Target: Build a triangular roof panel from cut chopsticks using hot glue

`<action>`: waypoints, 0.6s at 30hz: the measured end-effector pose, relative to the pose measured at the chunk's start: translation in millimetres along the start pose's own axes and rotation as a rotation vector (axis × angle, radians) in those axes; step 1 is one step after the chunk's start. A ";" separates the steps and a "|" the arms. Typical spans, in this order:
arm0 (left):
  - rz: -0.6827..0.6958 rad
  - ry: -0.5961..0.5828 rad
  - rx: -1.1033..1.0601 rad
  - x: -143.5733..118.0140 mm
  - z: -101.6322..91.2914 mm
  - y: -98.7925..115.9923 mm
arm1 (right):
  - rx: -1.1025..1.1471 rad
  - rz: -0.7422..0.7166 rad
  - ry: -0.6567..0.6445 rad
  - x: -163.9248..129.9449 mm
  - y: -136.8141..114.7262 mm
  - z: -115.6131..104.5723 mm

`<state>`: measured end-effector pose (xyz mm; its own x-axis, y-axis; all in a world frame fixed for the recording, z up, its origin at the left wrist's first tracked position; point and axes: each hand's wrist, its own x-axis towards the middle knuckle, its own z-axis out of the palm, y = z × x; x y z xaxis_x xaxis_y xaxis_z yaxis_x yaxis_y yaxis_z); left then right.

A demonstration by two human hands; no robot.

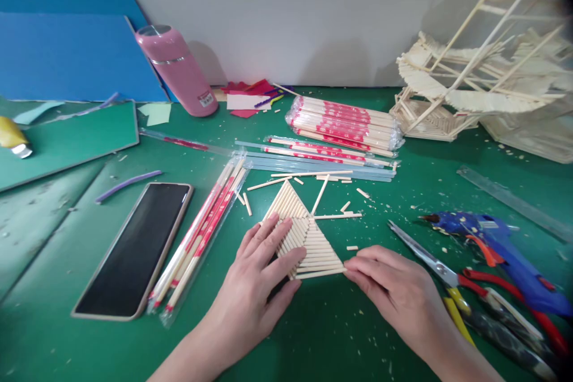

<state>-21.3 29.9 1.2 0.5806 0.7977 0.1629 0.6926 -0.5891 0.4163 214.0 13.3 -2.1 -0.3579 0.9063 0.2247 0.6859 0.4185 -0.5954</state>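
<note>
- Near the centre of the green mat (340,322): triangular stick panel (302,239), lying flat.
- Left hand (259,274): fingers spread, pressing flat on the panel's left side.
- Right hand (394,286): fingertips pinching the panel's near right corner.
- Scissors (430,262): just right of the right hand.

Stick model (487,71) cut off at right edge.

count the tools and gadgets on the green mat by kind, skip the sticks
phone: 1
pink bottle: 1
glue gun: 1
scissors: 1
clear ruler: 1
total: 5
The left hand presses the stick triangle; the right hand touches its corner.
</note>
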 end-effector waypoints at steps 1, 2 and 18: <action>-0.006 -0.004 -0.004 -0.3 0.3 -0.1 | 0.004 0.001 0.003 -0.8 0.4 0.4; -0.009 -0.004 -0.011 -0.5 0.4 0.0 | 0.007 0.003 0.006 -1.7 0.9 0.9; -0.034 -0.034 -0.058 -1.2 -2.0 2.1 | -0.017 0.008 0.008 -3.5 2.7 2.5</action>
<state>-21.3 28.0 3.7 0.5718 0.8119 0.1174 0.6869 -0.5521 0.4725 215.5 11.1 -6.4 -0.3472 0.9101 0.2262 0.6994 0.4120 -0.5840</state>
